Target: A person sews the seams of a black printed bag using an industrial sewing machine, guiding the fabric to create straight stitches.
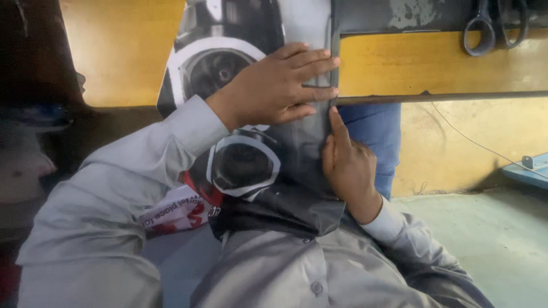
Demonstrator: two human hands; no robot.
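A large glossy printed sheet (251,165) with black, white and grey round shapes stands upright in front of me, its lower end crumpled over my grey shirt. My left hand (279,85) lies flat on the sheet's upper part, fingers stretched to its right edge, pressing it against a dark frame (335,63). My right hand (345,168) is at the sheet's right edge lower down. Its index finger points up along the edge and its other fingers are curled against the sheet.
Behind the sheet are yellow wall panels (434,63) and a dark horizontal bar (456,97). Scissors (494,25) hang at the top right. A blue cloth (374,131) shows behind my right hand. A thin wire (479,145) runs to a blue object (528,170) above the greenish floor (491,228).
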